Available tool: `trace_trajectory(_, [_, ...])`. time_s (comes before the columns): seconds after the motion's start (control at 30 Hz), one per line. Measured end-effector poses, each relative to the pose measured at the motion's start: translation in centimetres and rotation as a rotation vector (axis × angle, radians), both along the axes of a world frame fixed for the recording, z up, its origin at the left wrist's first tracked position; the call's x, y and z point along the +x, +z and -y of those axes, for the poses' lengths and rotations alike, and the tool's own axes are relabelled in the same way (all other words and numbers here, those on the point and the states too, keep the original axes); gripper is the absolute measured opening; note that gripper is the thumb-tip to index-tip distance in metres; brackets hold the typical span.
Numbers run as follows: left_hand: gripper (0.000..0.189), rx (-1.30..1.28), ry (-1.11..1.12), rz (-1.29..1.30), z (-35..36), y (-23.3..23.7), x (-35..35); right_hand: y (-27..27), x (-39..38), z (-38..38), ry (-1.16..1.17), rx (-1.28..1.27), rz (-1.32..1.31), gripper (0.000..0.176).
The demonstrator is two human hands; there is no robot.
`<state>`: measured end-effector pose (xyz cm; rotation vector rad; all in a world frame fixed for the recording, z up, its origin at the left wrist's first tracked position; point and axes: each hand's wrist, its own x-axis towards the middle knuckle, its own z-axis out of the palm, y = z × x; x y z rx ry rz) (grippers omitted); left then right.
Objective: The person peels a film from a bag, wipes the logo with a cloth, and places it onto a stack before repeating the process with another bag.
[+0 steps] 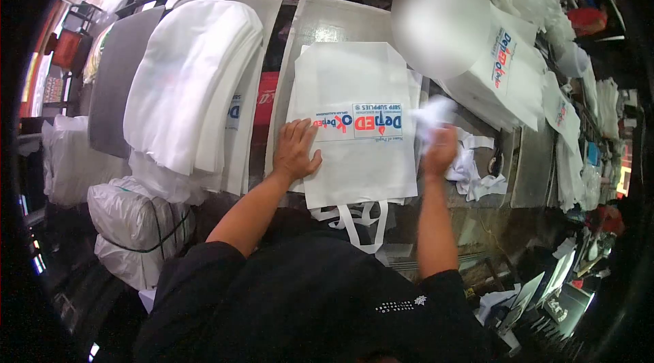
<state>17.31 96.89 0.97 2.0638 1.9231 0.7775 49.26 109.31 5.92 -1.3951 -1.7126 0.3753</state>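
1. Plainly, I saw the left hand (pixel 296 148) open, palm down, its fingers slightly spread on the left edge of the printed bag (pixel 360 172).
2. I had the right hand (pixel 441 150) just beside the bag's right edge, closed on a white cloth (pixel 434 114); both were motion-blurred, so I could not tell how each finger sat.
3. The printed bag lay flat on a grey board (pixel 334 14), over more white material (pixel 414 87), its red and blue lettering upside down to me and its handle (pixel 383 223) hanging at the near edge.
4. To the left, I made out a stack of plain white bags (pixel 184 84) on another board (pixel 271 10), and nearer me a wrapped bundle (pixel 122 223) tied with dark cord.
5. Crumpled white scraps (pixel 470 172) lay right of the right hand.
6. Farther right I found a pile of printed bags (pixel 511 94), partly hidden by a blurred patch.
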Motion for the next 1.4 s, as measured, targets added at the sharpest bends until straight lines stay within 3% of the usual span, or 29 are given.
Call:
trace_trajectory(0.03, [0.065, 0.003, -0.001, -0.006, -0.1, 0.0, 0.0, 0.0, -3.7, 1.1, 0.163, -0.054, 0.044, 0.013])
trace_trajectory(0.07, [0.065, 0.005, 0.0, -0.014, -0.1, -0.2, -0.1, 0.0, -8.2, 2.7, 0.357, -0.149, -0.084, 0.011])
trace_trajectory(0.1, [0.065, 0.008, 0.0, -0.007, 0.2, -0.6, -0.3, -1.6, -11.7, 4.1, 0.423, -0.285, -0.047, 0.011])
trace_trajectory(0.13, [0.064, -0.066, 0.006, -0.056, 0.7, -1.3, -0.4, -4.9, -14.8, 4.9, 0.525, -0.245, 0.057, 0.017])
trace_trajectory(0.2, [0.063, -0.137, 0.011, -0.106, 0.9, -2.0, -0.4, -6.4, -18.5, 6.3, 0.492, -0.244, 0.495, 0.023])
trace_trajectory(0.43, [0.058, -0.047, 0.089, 0.03, -0.1, -1.0, -0.2, -5.3, -20.2, 5.0, 0.411, -0.112, 0.657, 0.029])
trace_trajectory(0.5, [0.057, 0.026, 0.101, 0.008, -0.1, -0.9, 0.0, -5.2, -21.5, 3.8, 0.225, -0.152, 0.71, 0.028])
trace_trajectory(0.6, [0.052, 0.064, 0.083, 0.059, 0.1, -0.6, -0.1, -4.7, -22.7, 2.3, 0.159, -0.223, 0.736, 0.027])
trace_trajectory(0.67, [0.056, 0.014, 0.097, 0.053, 0.0, -1.1, 0.0, -4.8, -22.1, 3.7, 0.157, -0.242, 0.748, 0.023])
trace_trajectory(0.77, [0.065, 0.059, 0.101, 0.153, 0.1, -1.7, -0.3, -5.7, -20.6, 4.7, 0.35, -0.23, 0.673, 0.021])
trace_trajectory(0.87, [0.068, 0.008, 0.13, 0.266, 0.3, -0.5, -0.2, -3.0, -20.9, 3.7, 0.458, -0.416, 0.721, 0.024])
trace_trajectory(0.93, [0.068, 0.139, 0.124, 0.289, 0.2, -0.3, -0.1, -1.3, -22.6, 3.2, 0.609, -0.936, 0.729, 0.029])
trace_trajectory(0.97, [0.068, 0.272, 0.122, 0.307, 0.1, -0.4, -0.4, -1.6, -22.7, 3.6, 0.985, -0.837, 0.805, 0.028])
trace_trajectory(1.0, [0.068, 0.267, 0.132, 0.298, 0.1, -1.2, -0.7, -2.1, -22.5, 4.0, 1.001, -0.836, 0.801, 0.028])
trace_trajectory(1.07, [0.07, 0.278, 0.017, 0.27, 0.2, -3.0, -1.1, -2.8, -21.3, 4.1, 0.875, -0.88, 0.546, 0.025])
trace_trajectory(1.1, [0.06, 0.27, 0.046, 0.27, 0.5, -2.8, -1.1, -2.2, -20.5, 3.3, 0.929, -0.772, 0.501, 0.022])
trace_trajectory(1.2, [0.049, 0.082, 0.129, 0.214, 0.6, -2.1, -1.1, -2.0, -19.7, 0.9, 0.633, -0.523, 0.231, 0.028])
trace_trajectory(1.23, [0.039, 0.126, 0.165, 0.174, 0.5, -1.5, -0.8, -2.5, -19.6, 0.1, 0.485, -0.427, 0.177, 0.033])
trace_trajectory(1.27, [0.039, 0.116, 0.173, 0.166, 0.6, -1.3, -0.6, -2.7, -19.6, -0.7, 0.495, -0.436, 0.17, 0.033])
trace_trajectory(1.37, [0.036, 0.108, 0.184, 0.124, 0.3, -1.1, -0.5, -3.2, -20.3, -2.9, 0.816, -0.331, 0.544, 0.045])
trace_trajectory(1.4, [0.035, 0.13, 0.172, 0.131, 0.2, -1.2, -0.5, -3.2, -20.4, -3.2, 0.825, -0.335, 0.541, 0.045])
